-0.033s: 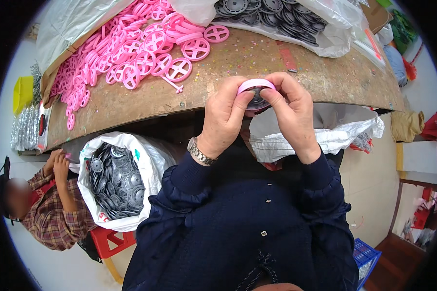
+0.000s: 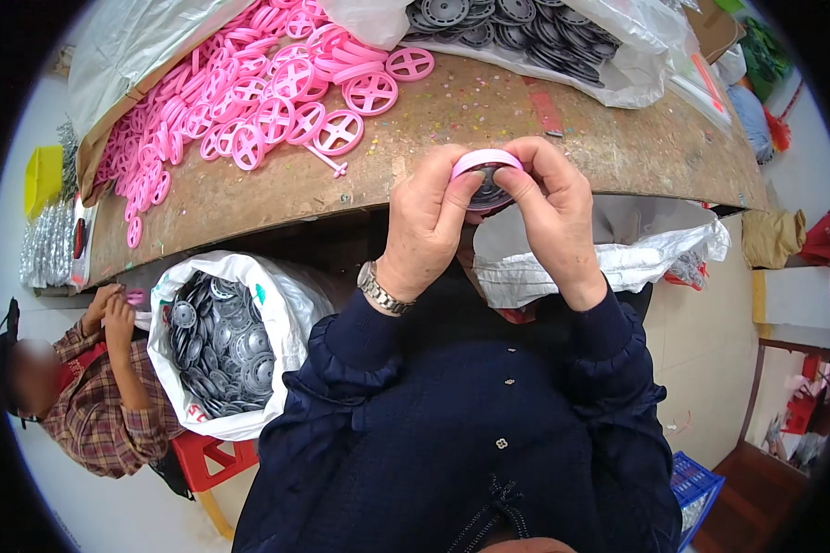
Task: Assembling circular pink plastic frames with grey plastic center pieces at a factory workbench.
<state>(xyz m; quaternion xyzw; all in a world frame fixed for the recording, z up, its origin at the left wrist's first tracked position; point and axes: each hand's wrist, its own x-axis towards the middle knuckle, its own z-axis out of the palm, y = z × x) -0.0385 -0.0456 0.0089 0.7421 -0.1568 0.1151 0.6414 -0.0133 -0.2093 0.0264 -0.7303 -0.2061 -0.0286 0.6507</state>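
Note:
My left hand (image 2: 426,217) and my right hand (image 2: 555,212) grip a pink wheel ring (image 2: 485,158) from both sides, just past the table's near edge. Inside the ring sits a dark grey wheel disc (image 2: 491,191), and both thumbs press on its face. The fingers behind the ring are mostly hidden. A heap of pink four-spoked wheel rings (image 2: 275,120) covers the table's left part. Grey discs (image 2: 563,41) lie in a white bag at the far side.
A white sack (image 2: 161,355) of grey discs stands at my left, beside a red stool (image 2: 194,461). Another white bag (image 2: 526,281) hangs below the table edge (image 2: 710,189). A person in a plaid shirt (image 2: 111,405) sits at far left. A blue crate (image 2: 696,493) is at lower right.
My hands and the ring with its disc have not visibly moved. At far left, the other person's hands have shifted slightly, and a bit more of a pink piece shows there.

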